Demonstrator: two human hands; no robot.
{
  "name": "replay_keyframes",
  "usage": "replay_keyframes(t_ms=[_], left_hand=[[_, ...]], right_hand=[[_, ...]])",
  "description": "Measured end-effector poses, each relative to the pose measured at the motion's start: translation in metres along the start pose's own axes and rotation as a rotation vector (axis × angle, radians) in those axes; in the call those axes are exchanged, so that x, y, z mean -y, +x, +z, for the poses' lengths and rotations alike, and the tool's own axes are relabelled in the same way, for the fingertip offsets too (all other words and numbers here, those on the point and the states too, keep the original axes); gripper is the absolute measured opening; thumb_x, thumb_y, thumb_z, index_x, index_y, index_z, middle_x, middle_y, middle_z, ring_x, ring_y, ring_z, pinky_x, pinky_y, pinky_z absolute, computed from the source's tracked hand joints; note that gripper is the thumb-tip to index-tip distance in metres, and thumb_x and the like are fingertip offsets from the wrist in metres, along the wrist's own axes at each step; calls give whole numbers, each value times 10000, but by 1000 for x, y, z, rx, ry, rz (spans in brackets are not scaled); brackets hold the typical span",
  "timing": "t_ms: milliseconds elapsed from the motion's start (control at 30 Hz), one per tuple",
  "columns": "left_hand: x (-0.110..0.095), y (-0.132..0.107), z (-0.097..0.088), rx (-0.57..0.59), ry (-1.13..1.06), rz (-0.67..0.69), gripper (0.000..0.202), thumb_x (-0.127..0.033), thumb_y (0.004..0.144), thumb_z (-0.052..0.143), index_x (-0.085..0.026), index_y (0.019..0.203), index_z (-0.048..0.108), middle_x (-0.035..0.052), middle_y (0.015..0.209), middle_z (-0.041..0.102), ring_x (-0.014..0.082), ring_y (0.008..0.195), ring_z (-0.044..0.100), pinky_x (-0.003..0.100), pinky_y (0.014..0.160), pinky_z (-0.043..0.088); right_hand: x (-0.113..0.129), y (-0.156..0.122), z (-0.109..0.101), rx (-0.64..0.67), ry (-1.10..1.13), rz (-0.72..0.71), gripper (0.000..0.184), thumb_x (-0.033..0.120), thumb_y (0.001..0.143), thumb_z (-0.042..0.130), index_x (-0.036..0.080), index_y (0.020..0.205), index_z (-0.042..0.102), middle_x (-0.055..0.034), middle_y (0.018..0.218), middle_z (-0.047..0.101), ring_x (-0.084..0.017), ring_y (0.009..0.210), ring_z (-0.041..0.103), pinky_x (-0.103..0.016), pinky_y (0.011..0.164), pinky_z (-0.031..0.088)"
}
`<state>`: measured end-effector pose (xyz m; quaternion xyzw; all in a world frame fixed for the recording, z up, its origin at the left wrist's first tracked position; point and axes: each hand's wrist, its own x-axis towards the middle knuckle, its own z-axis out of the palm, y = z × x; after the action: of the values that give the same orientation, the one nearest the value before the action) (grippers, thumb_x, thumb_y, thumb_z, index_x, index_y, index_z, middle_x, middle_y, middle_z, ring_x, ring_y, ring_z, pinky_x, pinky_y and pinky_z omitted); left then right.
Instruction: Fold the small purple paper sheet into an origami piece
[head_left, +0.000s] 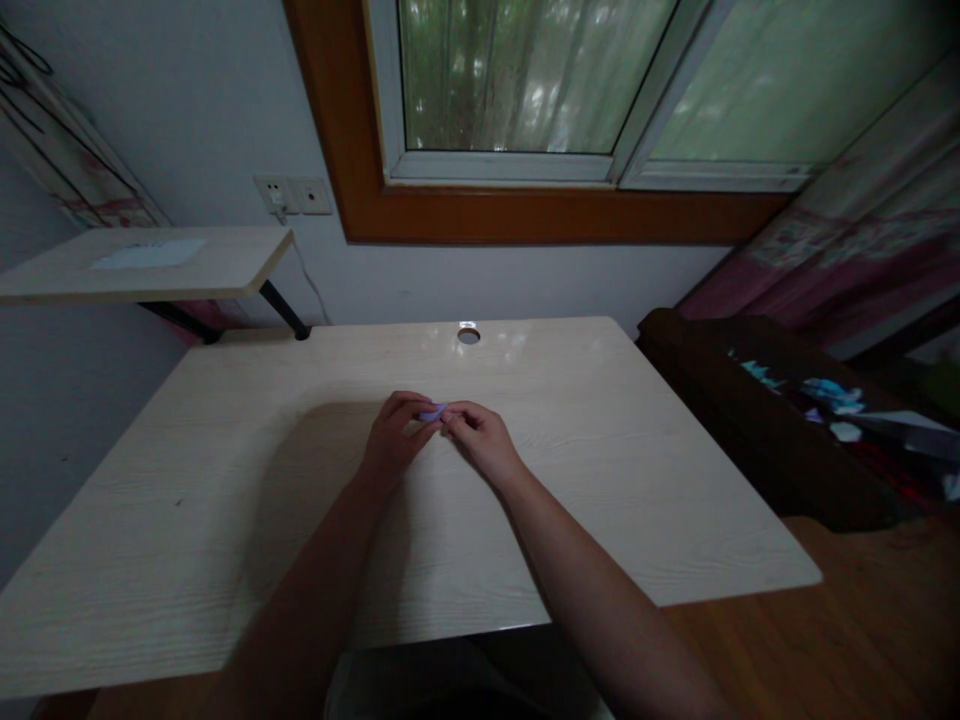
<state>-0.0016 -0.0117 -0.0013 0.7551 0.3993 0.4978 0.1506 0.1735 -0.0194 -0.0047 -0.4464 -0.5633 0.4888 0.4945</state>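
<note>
A small light-purple piece (pixel 433 412), which looks like folded paper, is held between both hands above the middle of the pale wooden desk (pixel 600 480). My left hand (pixel 395 432) pinches its left side, thumb below and fingers above. On the right end, the fingertips of my right hand (pixel 481 436) are closed together. Most of the piece is covered by fingers, so its full shape is hidden. The two hands nearly touch each other at the fingertips.
A raised shelf (pixel 240 280) on black legs stands at the desk's back left, with a paper sheet (pixel 150 254) on it. A cable hole (pixel 469 337) lies near the back edge. To the right, a dark brown piece of furniture (pixel 697 400) bears assorted items. Behind is a window.
</note>
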Motion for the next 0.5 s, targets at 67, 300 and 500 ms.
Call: replay_keyframes(t_ms=[67,300,500], left_hand=[[0,0,0,1,11,-2,161,-246,807,725,-207,952,666,60,992,627,186,934,633,353,838,566],[-2,1,-1,6,28,2,164,-226,795,734,-197,943,670,66,978,636,189,927,632,351,833,560],[-2,1,0,-4,21,-6,153,-236,802,727,-204,942,677,59,965,637,185,916,635,358,844,561]], right_hand=[[0,0,0,-5,-7,0,279,419,817,654,173,924,730,-27,728,679,-145,653,589,-255,636,462],[-1,0,0,-4,22,20,274,413,818,654,170,919,730,-35,752,692,-146,660,593,-258,645,470],[-3,0,0,7,18,3,256,408,838,640,178,914,725,-23,719,666,-142,650,576,-253,631,456]])
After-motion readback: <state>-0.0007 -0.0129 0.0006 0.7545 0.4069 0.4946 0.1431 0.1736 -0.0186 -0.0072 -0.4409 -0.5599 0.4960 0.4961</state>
